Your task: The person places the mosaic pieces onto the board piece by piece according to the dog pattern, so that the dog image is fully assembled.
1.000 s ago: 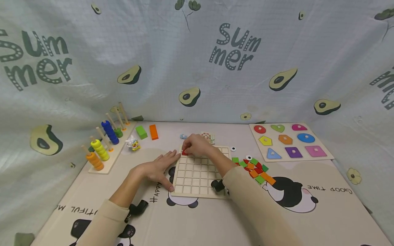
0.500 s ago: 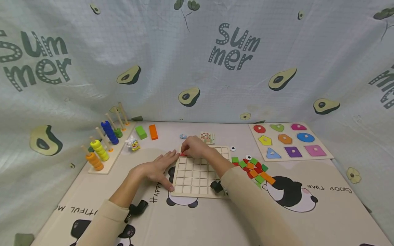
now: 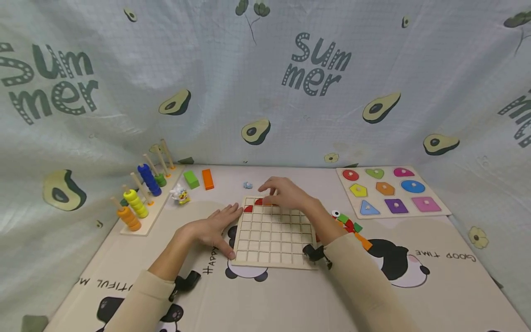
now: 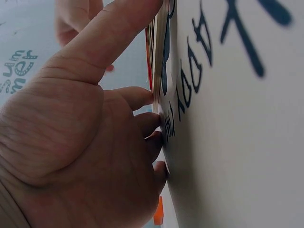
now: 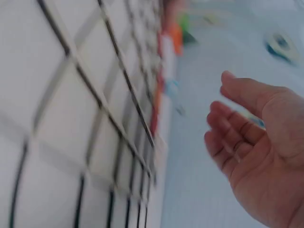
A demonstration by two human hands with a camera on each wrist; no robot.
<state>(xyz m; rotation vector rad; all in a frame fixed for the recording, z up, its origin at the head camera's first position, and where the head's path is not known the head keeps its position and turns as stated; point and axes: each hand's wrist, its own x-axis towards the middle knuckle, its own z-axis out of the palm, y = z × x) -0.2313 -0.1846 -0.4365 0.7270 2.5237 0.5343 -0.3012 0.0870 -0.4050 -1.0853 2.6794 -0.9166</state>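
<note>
A wooden grid board (image 3: 265, 237) lies on the table in the head view. Two red pieces sit in cells near its far left corner: one red quarter-circle tile (image 3: 248, 209) in the left column and another red tile (image 3: 259, 201) in the far row. My left hand (image 3: 215, 228) rests along the board's left edge, fingers and thumb spread and touching it. Over the far part of the board hovers my right hand (image 3: 286, 193), fingers loosely bent with nothing between them; the right wrist view shows the same hand (image 5: 261, 142) apart from the grid.
Loose coloured tiles (image 3: 357, 228) lie right of the board, partly hidden by the right arm. A shape puzzle (image 3: 390, 191) stands at the far right. On the left are a peg stacker (image 3: 151, 210), a small toy figure (image 3: 179, 194), a green block (image 3: 191, 179) and an orange block (image 3: 208, 179).
My right hand has let go of the red tile at the board's left column, lifted and moved right. The left hand has stayed in place.
</note>
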